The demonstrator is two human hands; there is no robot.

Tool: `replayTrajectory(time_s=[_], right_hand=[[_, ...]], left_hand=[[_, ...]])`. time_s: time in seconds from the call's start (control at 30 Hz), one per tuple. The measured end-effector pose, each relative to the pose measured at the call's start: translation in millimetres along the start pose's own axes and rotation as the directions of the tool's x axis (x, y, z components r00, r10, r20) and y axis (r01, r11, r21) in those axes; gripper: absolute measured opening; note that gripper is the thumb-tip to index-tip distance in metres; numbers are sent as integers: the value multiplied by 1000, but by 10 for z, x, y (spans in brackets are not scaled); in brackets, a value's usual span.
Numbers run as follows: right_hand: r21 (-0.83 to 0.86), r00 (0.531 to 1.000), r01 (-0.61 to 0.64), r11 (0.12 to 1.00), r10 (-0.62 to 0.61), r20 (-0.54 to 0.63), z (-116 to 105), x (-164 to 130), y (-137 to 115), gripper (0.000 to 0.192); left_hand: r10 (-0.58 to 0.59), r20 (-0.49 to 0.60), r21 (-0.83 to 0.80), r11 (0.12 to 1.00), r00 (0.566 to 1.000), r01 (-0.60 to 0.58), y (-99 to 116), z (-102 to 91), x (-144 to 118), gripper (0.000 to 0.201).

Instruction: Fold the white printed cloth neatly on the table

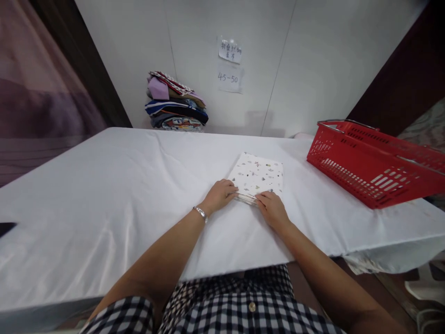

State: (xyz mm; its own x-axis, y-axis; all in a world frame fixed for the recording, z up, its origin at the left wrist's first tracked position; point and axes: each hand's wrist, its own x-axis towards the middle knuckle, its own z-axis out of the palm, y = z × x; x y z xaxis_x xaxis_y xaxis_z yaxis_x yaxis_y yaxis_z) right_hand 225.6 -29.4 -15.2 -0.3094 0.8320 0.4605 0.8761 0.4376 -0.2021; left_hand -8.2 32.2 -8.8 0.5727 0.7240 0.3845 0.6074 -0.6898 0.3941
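A folded white cloth with small coloured prints (257, 174) lies on the white-covered table (114, 195), a little right of centre. My left hand (219, 195) rests at its near left corner, fingers curled over the edge. At the near edge my right hand (271, 207) pinches the stacked layers of the fold. A silver bracelet (200, 213) sits on my left wrist.
A red plastic basket (368, 160) with metal handles stands at the table's right side. A pile of folded coloured clothes (175, 103) sits at the back against the white wall, under two paper notes (229, 65). A dark object (6, 228) pokes in at the left edge.
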Motion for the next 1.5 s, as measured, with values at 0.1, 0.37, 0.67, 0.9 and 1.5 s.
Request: replayTrajectory(time_s=[0.1,0.37,0.67,0.9,1.5], right_hand=[[34,1000,-25,999,26,-14,22,-15,8,25],[71,997,-63,996,65,-39,33,-33,-11,27],[32,998,-45,998,46,-51,21,-45,-33,27],[28,996,-44,999,46,-73,47,-29,-16,27],[1,988,93,996,-92,-128,85,-74,-2,25]], left_hand=[[17,-13,9,1000,1000,-17,-11,7,5,20],[67,-33,78,995,997,-64,0,7,35,22],[59,-23,39,998,998,-58,0,-13,4,19],[96,-39,111,990,995,-91,11,-7,39,20],[150,-86,173,976,985,-134,-142,-20,-46,21]])
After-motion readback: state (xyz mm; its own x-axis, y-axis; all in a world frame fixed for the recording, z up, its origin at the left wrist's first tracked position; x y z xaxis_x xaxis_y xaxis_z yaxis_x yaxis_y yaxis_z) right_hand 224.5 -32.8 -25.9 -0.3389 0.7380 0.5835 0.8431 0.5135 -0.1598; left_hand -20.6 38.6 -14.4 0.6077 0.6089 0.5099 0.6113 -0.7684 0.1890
